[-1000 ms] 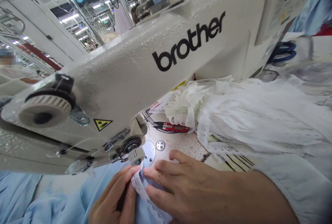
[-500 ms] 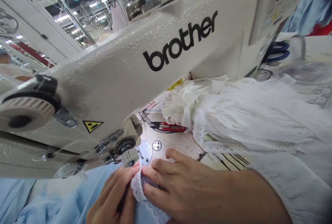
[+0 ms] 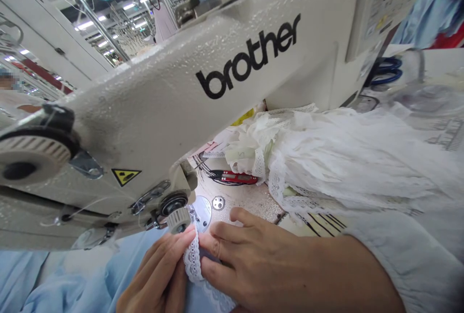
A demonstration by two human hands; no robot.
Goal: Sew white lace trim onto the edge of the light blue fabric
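Observation:
A strip of white scalloped lace trim (image 3: pixel 192 260) runs over light blue fabric (image 3: pixel 125 262) up to the needle area of a sewing machine (image 3: pixel 152 114). My left hand (image 3: pixel 155 272) is closed at the left edge of the lace, fingers together and fingertips on it just below the presser area. From the other side my right hand (image 3: pixel 261 260) holds the lace and cloth with bent fingers, its thumb hidden. Both sets of fingertips nearly meet in front of the round metal needle plate (image 3: pixel 202 210). The needle itself is hard to make out.
Red thread snips (image 3: pixel 237 177) lie on the machine bed behind the plate. A heap of white lace-edged fabric (image 3: pixel 337 158) covers the right side. Blue coiled tubing (image 3: pixel 386 71) sits behind the machine. Another person (image 3: pixel 14 95) is at far left.
The view has shifted slightly. Both hands keep their hold close to the needle plate, and the lace between them lies a little straighter.

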